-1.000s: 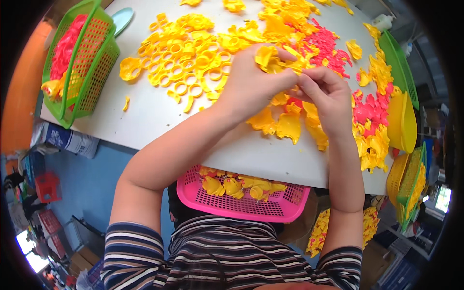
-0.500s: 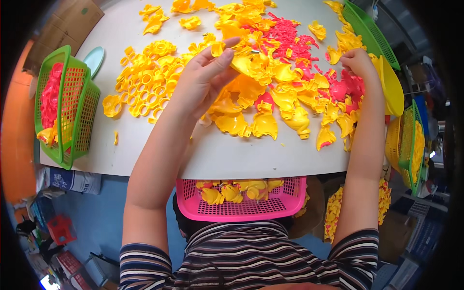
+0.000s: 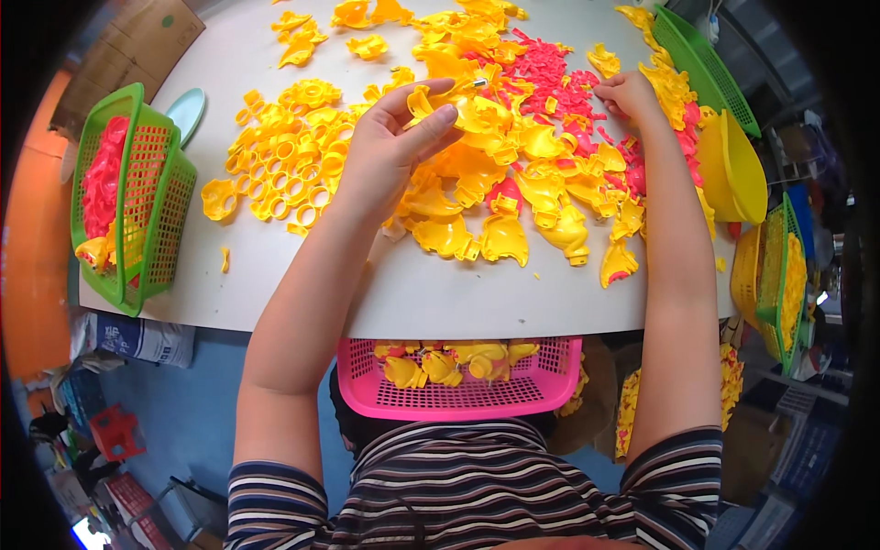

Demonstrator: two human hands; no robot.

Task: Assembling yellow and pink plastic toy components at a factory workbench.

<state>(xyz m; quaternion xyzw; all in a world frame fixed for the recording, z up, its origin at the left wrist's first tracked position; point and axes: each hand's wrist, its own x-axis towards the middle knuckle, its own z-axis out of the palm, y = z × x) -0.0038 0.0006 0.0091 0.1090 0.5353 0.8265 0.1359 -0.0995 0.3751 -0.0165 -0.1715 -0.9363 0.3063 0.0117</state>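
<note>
Head view: the left hand (image 3: 396, 145) is up over the middle of the table (image 3: 293, 298). Its thumb and pointing finger are clamped on a curved yellow piece (image 3: 419, 102), which is above the heap of big yellow shells (image 3: 444, 236). Parts of the heap show right behind it, so I cannot tell where the piece ends. It seems to be held by one edge to leave the rest free and easy to see.

The right hand (image 3: 631, 96) is further over, at the side of a pile of small red bits (image 3: 553, 75). Its fingers are curled in — I cannot tell if they pinch a bit, because the tips are hard to see. The hands are well apart, perhaps so that one can hold while the other reaches.

Yellow rings (image 3: 312, 93) lie in their own patch on the left; having one kind together may make it quick to find. A pink basket (image 3: 458, 409) with yellow toys (image 3: 442, 368) in it sits by the person's tummy, at the table edge — probably there to be close to both hands. A green basket (image 3: 159, 225) with red pieces (image 3: 103, 176) stands at the left end.
</note>
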